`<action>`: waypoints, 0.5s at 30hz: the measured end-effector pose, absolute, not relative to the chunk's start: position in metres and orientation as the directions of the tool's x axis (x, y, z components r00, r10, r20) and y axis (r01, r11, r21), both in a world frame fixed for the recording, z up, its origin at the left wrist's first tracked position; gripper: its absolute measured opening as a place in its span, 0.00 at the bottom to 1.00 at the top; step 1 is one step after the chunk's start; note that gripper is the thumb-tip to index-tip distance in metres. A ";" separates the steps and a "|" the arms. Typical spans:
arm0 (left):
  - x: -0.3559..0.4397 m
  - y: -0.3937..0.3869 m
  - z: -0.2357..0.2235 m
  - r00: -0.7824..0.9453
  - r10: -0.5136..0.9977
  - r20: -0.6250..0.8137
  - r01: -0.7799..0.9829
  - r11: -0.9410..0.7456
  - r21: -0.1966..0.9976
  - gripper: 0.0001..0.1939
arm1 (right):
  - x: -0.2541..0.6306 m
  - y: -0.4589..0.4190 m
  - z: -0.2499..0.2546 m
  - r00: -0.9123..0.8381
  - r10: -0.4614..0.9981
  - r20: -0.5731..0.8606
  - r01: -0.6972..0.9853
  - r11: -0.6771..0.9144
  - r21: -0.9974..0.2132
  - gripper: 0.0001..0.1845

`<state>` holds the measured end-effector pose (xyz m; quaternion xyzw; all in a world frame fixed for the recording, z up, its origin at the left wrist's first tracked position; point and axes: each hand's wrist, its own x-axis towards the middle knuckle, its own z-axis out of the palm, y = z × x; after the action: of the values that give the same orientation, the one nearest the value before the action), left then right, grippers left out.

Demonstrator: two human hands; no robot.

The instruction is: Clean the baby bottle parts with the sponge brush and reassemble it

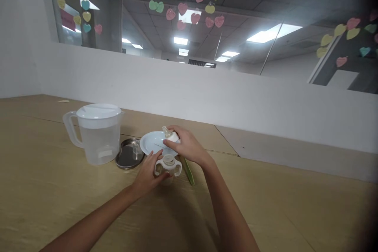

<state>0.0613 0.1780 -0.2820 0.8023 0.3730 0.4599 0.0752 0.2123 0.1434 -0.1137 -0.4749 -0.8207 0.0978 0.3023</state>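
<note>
A clear baby bottle [169, 160] with two white side handles stands upright and uncapped on the table. My left hand [149, 173] is closed round its left side, the thumb across the front. Just above the pale plate [147, 140], my right hand [187, 143] grips a bottle nipple with a white screw collar [171, 137], its tip pointing up and left. Under my right wrist a green-handled utensil [188, 172] lies partly hidden. Left of the plate, a small clear cap [136, 151] rests on a round metal tray [126, 157].
A large translucent lidded pitcher [102, 141] stands at the left, its handle turned left. Behind the wooden table [265, 204] runs a low white wall [165, 86] under a window with heart-shaped notes. A small pale piece [63, 101] lies at the far left.
</note>
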 end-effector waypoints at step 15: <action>0.045 0.186 -0.280 0.311 0.552 0.774 0.633 -0.728 0.265 0.33 | 0.200 0.160 -0.141 -0.529 0.843 0.095 0.810 0.535 -0.239 0.17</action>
<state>0.0453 0.1860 -0.2801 0.8083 0.3664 0.4587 -0.0440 0.1999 0.1601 -0.1407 -0.4749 -0.8704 0.0830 0.0998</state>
